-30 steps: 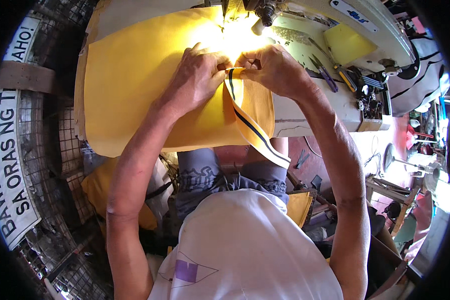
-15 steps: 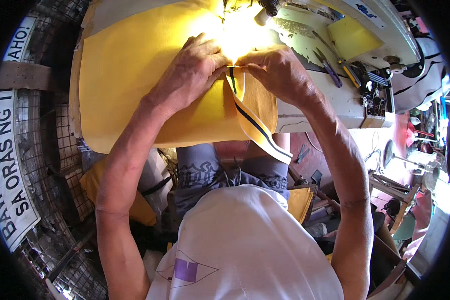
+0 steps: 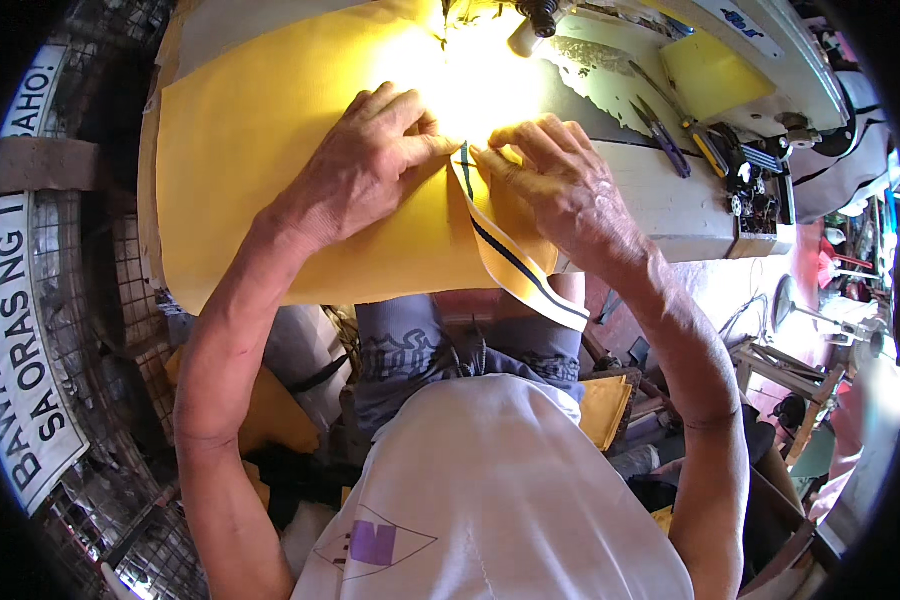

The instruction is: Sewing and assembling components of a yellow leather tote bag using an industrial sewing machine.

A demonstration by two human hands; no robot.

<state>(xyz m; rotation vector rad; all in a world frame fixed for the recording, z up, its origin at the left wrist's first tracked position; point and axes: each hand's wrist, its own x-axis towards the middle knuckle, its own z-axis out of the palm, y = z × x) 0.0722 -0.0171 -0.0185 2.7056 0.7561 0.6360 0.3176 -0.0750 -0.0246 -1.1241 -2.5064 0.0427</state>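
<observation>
A large sheet of yellow fabric [image 3: 240,210] lies over the machine bed and hangs past its front edge. On it runs a yellow strip with black and white stripes [image 3: 510,252], its lower end dangling toward my lap. My left hand [image 3: 380,150] is closed, thumb and fingertips pinching the strip's top at its left side. My right hand [image 3: 560,180] has bent fingers, their tips on the strip's right edge. Bright glare just beyond my fingertips washes out the needle area.
The sewing machine's pale arm [image 3: 770,65] spans the upper right. Purple-handled snips [image 3: 667,145] and a yellow-handled tool [image 3: 708,152] lie on the bed right of my hand. A wire mesh partition [image 3: 120,400] stands left; folded yellow pieces [image 3: 605,408] sit beside my lap.
My right hand has turned and shifted slightly down, its fingers lifting from the tight pinch to rest more spread. My left hand's fingers have loosened a little, and the fabric has shifted slightly.
</observation>
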